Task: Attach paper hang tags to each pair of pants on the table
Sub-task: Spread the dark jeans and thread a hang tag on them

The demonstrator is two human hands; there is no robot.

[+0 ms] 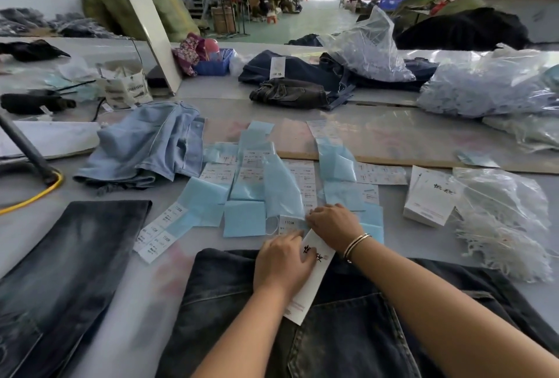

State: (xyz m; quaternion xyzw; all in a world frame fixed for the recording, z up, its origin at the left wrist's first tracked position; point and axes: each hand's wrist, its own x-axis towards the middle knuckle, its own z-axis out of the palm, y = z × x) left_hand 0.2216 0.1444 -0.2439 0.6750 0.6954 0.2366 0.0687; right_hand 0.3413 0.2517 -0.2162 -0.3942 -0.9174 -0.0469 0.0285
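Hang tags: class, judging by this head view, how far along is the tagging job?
Done: the dark jeans at the back already carry a white tag. In hand: the left hand holds a hang tag on the near dark jeans; the right hand picks at a sticker strip. Left: the light blue jeans show no tag.

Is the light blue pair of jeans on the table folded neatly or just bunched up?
Bunched up. The light blue jeans lie in a rumpled heap on the table, cloth creased and overlapping unevenly, waistband turned on its side.
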